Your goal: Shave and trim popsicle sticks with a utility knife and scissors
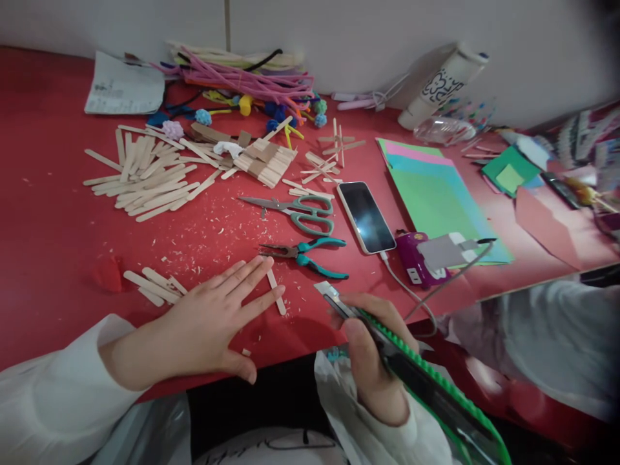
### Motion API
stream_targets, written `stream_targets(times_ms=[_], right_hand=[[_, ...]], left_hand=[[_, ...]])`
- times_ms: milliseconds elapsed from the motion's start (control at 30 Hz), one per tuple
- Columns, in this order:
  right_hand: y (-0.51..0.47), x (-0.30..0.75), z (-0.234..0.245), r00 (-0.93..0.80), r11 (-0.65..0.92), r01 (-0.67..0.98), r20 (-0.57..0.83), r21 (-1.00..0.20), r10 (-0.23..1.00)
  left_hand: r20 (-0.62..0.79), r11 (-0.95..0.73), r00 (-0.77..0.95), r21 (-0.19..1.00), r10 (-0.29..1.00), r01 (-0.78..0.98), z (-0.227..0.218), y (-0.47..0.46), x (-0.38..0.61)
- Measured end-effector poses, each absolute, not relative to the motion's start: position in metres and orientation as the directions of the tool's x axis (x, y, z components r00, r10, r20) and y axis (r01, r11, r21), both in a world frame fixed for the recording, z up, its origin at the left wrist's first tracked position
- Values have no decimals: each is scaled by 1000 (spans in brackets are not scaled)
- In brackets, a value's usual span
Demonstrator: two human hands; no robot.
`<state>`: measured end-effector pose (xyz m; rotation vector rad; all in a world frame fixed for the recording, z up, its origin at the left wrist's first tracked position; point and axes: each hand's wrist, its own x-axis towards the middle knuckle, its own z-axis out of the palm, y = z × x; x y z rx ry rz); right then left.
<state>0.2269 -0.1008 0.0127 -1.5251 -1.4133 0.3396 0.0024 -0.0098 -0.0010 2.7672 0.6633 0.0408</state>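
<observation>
**Hand and cutter positions**

Left hand (pixel 213 326) flat, fingers spread wide, fingertips across craft stick (pixel 277 294) on near part of red table (pixel 48 245). Right hand (pixel 372 361) closed around utility knife (pixel 411 369), blade out, just right of stick

You are at a hobby craft table pushed against a plain white wall (pixel 339 39); whether it is in a home or a classroom cannot be told. The red tabletop (pixel 48 226) is strewn with pale wood shavings (pixel 203 236) and a heap of flat wooden craft sticks (pixel 145 181). At the back lie a bundle of pink and purple fuzzy pipe cleaners (pixel 242 81) and small coloured pompoms (pixel 203 117). Teal-handled scissors (pixel 305 213), teal-handled pliers (pixel 310 255), a green-handled utility knife (pixel 426 387) and a stack of green, blue and pink paper sheets (pixel 436 194) are the tools and stock around you.
</observation>
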Motion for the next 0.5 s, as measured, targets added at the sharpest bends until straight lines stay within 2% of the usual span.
stream_targets(times_ms=[133,300,500], right_hand=[[-91,219,13,234,155,617,368,-772,900],[-79,208,10,62,232,641,351,-732,934],[-71,204,6,12,256,654,348,-712,937]], left_hand=[[-55,-853,906,318,419,414,0,-11,3],[-33,-853,916,353,399,385,-2,-12,4],[-9,-845,912,372,410,383,-6,-14,5]])
